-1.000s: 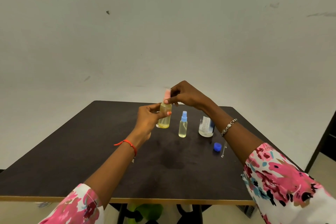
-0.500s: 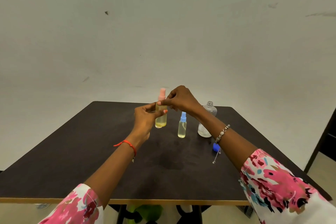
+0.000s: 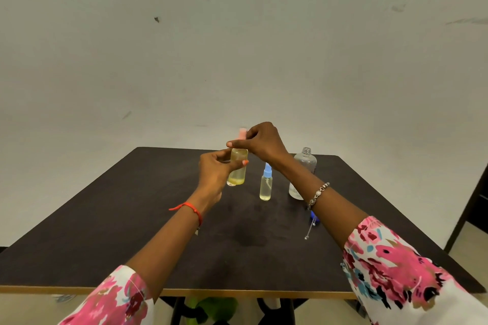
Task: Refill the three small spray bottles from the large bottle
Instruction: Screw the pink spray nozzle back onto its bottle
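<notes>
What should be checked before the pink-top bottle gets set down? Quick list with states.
1. Left hand grips the pink-top bottle body: ok.
2. Right hand fingers on its pink sprayer: ok.
3. Sprayer fully screwed tight: cannot tell.
4. Bottle upright, yellowish liquid inside: ok.
5. Blue-top bottle upright, capped, apart from the hands: ok.
6. Large bottle capped: not ok, neck open.
</notes>
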Available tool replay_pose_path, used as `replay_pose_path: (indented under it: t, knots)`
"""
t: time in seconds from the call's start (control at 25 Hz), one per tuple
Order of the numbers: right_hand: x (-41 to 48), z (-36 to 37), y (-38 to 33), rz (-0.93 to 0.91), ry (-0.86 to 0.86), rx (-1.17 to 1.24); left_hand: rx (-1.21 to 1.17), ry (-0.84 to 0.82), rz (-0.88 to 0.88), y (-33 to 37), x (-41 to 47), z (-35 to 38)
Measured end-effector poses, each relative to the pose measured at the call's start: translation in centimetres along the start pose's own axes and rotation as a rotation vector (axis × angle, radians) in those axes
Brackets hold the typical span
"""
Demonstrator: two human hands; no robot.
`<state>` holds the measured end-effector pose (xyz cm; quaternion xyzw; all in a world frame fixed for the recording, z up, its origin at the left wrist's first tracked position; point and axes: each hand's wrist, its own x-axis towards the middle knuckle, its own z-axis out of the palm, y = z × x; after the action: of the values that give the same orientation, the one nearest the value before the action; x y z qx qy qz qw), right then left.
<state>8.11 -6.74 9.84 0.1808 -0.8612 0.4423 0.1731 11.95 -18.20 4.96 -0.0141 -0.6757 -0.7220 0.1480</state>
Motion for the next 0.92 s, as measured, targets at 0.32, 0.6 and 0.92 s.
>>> replay_pose_path:
  t: [0.32,0.6,0.92]
  knots:
    - [0.4,-1.2,-0.6,-0.019,-0.209,0.160,0.015,0.004,0.010,0.7,0.4,-0.3]
    - [0.4,-0.4,-0.5,0.008,-0.110,0.094,-0.014,-0.005,-0.014,0.7,0.1,-0.4]
    - [0.3,-0.4,-0.6,-0.006,-0.091,0.170,-0.059,0.000,-0.005,0.8,0.0,-0.9]
